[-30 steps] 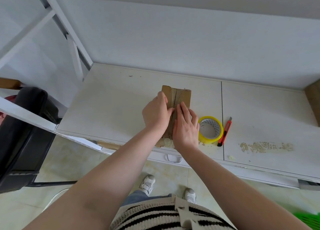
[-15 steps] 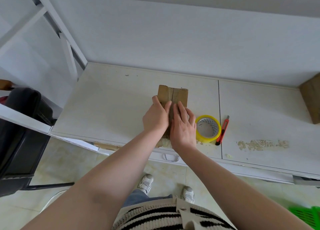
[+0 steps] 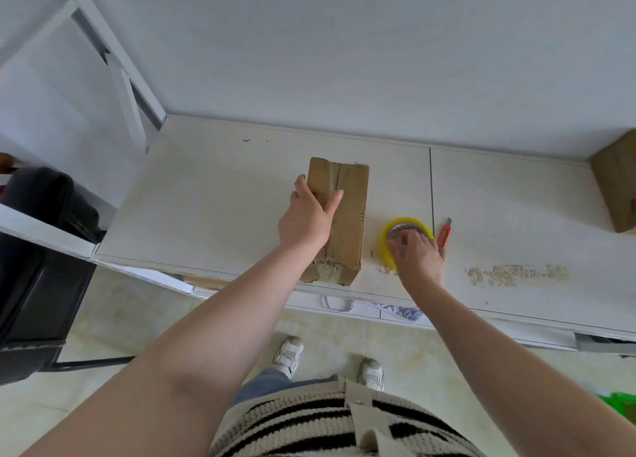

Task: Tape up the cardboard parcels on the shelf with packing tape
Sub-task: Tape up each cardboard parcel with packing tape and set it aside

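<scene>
Your left hand (image 3: pixel 309 217) rests on the cardboard parcel (image 3: pixel 339 221), thumb along its left side and fingers laid flat across the top, near the seam. The parcel lies lengthwise by the front edge of the shelf (image 3: pixel 213 195), its near end just overhanging that edge. Your right hand (image 3: pixel 418 257) is on the yellow roll of packing tape (image 3: pixel 406 231) just right of the parcel; the fingers reach over its rim (whether they grip it is blurred, so I cannot tell). A red utility knife (image 3: pixel 444 232) lies just beside the roll. A second cardboard box (image 3: pixel 616 184) sits at the shelf's back right corner.
</scene>
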Tool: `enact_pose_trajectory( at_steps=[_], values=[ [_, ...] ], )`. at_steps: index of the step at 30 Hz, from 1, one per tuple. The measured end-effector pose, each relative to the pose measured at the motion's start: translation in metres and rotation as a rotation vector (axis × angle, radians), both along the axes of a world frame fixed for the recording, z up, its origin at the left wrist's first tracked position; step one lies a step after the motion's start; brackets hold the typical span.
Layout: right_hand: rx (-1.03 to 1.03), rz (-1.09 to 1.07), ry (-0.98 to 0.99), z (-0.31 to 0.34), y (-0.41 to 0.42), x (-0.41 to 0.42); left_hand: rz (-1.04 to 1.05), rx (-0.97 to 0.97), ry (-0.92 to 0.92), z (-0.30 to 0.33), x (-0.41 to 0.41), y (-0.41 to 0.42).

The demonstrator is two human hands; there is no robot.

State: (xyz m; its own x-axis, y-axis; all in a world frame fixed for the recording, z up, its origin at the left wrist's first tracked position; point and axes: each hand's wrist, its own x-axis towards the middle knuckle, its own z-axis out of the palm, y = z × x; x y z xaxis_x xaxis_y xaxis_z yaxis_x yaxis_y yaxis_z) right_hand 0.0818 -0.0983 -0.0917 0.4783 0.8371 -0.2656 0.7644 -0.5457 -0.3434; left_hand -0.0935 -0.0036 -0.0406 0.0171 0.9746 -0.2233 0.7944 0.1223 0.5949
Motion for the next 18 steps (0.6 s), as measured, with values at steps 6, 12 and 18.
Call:
enact_pose_trajectory(
  at_steps=[6,12,18],
  values=[
    [-0.060,0.219,-0.192,0.008,0.001,-0.001,-0.016,-0.026,-0.009,0.002,0.002,0.000],
    [0.297,0.004,0.150,0.068,0.005,0.017,0.004,-0.051,-0.125,0.008,-0.013,0.006],
    [0.409,0.266,0.359,0.130,0.006,0.012,0.011,-0.100,-0.333,0.017,-0.013,0.004]
  ],
)
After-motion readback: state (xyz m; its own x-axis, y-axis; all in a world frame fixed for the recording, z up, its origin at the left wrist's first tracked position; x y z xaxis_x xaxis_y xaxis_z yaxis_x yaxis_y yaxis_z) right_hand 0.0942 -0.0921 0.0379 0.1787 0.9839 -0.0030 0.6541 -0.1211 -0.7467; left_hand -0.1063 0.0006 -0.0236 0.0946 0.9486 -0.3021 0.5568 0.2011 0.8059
